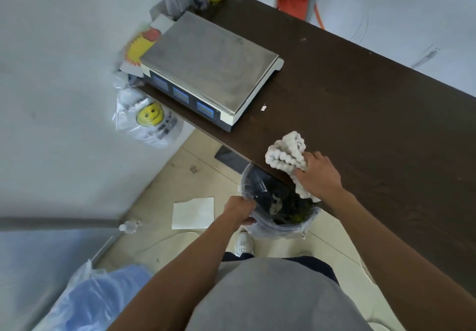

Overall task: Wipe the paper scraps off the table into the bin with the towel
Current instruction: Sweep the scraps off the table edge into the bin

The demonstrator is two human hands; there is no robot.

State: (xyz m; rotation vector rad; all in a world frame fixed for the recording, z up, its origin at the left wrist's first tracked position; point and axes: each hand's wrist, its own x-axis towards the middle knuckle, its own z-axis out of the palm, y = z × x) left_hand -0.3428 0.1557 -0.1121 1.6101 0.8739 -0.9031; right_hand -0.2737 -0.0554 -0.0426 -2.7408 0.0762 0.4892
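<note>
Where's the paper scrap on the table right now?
Head view: the paper scrap lies on the dark table, just right of the scale, beyond the towel.

The towel (285, 155) is a white, knobbly thing, bunched up at the table's (365, 124) near edge with one end drooping over into the bin (283, 229). The right hand (319, 176) grips it. The table is a long dark-brown wood top. One small white paper scrap (263, 108) sits on it, well apart from the towel. The bin is round with a clear plastic liner, tucked right under the table edge and held at the rim by the left hand (240, 209). There's dark trash and a few pale scraps inside.
</note>
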